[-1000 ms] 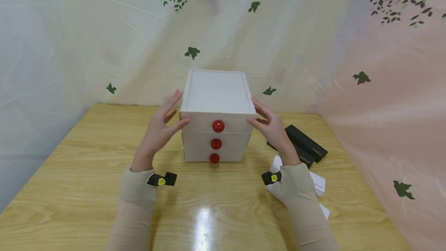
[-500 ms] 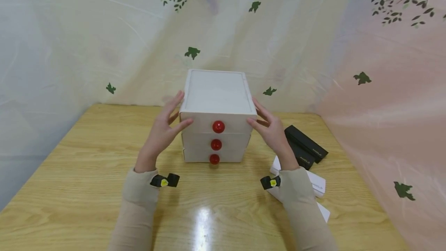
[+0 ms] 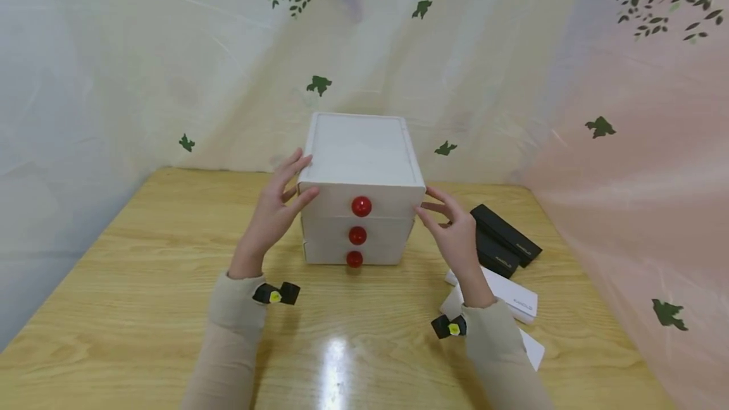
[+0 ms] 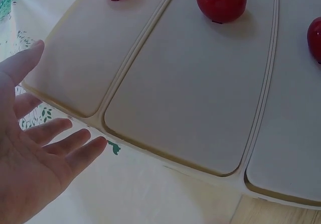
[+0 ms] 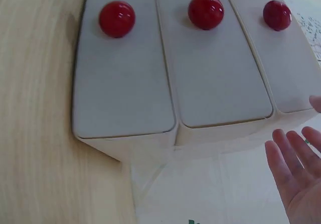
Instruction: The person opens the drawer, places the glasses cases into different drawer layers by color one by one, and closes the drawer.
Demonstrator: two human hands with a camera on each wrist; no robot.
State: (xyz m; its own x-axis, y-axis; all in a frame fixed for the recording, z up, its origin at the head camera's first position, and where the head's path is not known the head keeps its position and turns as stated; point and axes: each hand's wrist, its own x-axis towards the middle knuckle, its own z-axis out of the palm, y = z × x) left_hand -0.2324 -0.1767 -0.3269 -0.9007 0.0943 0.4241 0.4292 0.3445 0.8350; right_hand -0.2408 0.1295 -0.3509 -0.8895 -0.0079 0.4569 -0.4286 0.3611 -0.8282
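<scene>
A white three-drawer box (image 3: 361, 150) stands on the table, each drawer front bearing one round red knob (image 3: 361, 206). My left hand (image 3: 273, 207) is at its upper left side, thumb by the front face and fingertips by the top edge. In the left wrist view, that hand's fingers (image 4: 83, 148) are nearly straight beside the box. At the upper right front corner is my right hand (image 3: 460, 239), its fingers extended. The right wrist view has this hand (image 5: 303, 184) just off the box's side with a relaxed palm. All drawers look closed.
To the right lie black oblong boxes (image 3: 507, 233) with small lettering. Nearer, partly behind the right forearm, are white boxes (image 3: 512, 296). A leaf-patterned curtain (image 3: 239, 81) hangs behind the wooden table (image 3: 142, 283).
My right hand has shifted down and to the right, away from the box's top corner. The left hand stays beside the box, its fingertips now over the top edge. The view has turned slightly.
</scene>
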